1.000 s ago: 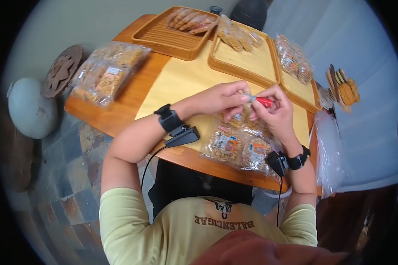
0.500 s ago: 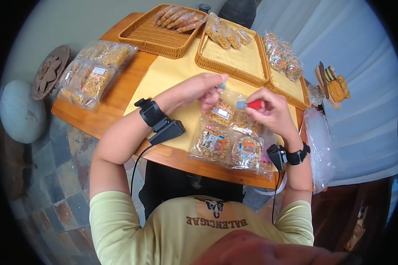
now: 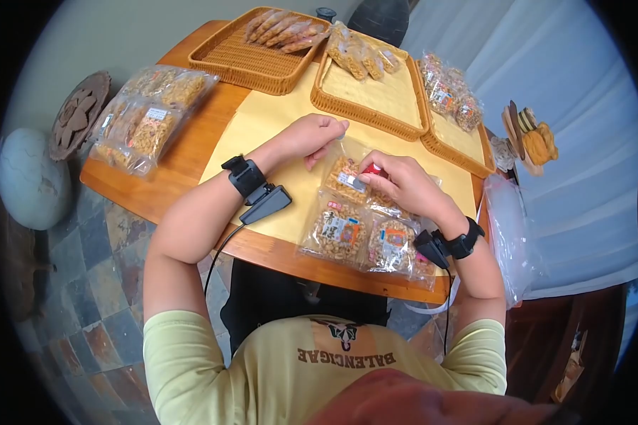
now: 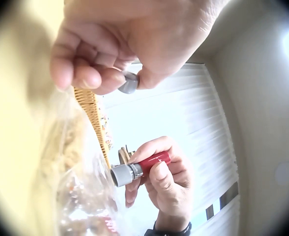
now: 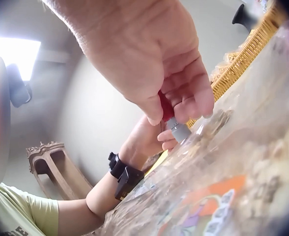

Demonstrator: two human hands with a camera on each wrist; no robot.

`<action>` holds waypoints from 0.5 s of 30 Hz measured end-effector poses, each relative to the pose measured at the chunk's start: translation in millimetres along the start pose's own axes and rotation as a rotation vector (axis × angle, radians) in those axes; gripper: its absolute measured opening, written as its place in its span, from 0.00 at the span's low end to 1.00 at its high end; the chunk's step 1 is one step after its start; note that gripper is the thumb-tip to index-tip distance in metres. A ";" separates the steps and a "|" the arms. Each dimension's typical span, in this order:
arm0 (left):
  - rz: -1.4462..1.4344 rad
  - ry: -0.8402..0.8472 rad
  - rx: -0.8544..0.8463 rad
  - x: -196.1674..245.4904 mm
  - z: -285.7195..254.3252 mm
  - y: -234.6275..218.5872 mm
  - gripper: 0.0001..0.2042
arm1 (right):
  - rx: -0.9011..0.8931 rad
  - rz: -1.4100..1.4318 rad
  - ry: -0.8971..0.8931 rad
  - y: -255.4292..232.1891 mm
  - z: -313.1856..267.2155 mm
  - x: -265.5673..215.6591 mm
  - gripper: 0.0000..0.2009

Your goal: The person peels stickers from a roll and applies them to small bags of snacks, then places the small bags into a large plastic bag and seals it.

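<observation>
In the head view my right hand (image 3: 407,185) pinches a small red and grey stamp (image 3: 373,169) between thumb and fingers. Its grey end points down at the white label (image 3: 350,182) on a clear bag of nut-like snack packs (image 3: 335,228). In the right wrist view that grey end (image 5: 180,132) is right at the plastic. Beside the bag's upper left corner is my left hand (image 3: 310,136). It pinches a small grey cap (image 4: 128,83) between thumb and forefinger, clearest in the left wrist view, while its other fingers curl loosely.
Two wicker trays, one (image 3: 252,69) with long wrapped snacks and one (image 3: 376,99) with bagged snacks, stand at the back. Another tray (image 3: 461,152) with packs is at the right. A large snack bag (image 3: 145,127) lies on the table's left. Clear plastic (image 3: 510,227) hangs at the right edge.
My hands have moved apart; the grey cap has come off the stamp into my left hand. The right hand has brought the stamp down and left onto the bag's label.
</observation>
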State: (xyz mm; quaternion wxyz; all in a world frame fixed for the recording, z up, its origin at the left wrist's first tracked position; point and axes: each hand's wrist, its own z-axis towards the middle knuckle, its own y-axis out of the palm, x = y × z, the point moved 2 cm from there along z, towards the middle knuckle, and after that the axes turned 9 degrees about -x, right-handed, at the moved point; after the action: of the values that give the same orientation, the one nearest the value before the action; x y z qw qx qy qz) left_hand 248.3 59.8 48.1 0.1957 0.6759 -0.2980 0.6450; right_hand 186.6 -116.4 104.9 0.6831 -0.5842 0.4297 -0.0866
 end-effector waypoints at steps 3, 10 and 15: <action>0.003 -0.007 0.004 0.0 -1.3 1.1 0.20 | -0.007 -0.065 -0.055 4.3 3.1 2.6 0.08; 0.027 -0.001 0.007 -3.1 1.8 -0.4 0.20 | -0.040 -0.124 -0.051 5.6 7.6 -0.7 0.07; 0.033 0.003 -0.009 -3.2 1.3 -0.7 0.20 | -0.062 -0.168 -0.029 6.1 8.4 -1.1 0.07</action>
State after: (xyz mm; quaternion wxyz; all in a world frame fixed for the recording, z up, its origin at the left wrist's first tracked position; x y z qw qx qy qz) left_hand 249.8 59.9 44.8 0.1885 0.6689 -0.3118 0.6479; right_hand 189.4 -107.8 99.7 0.6609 -0.6404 0.3718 -0.1218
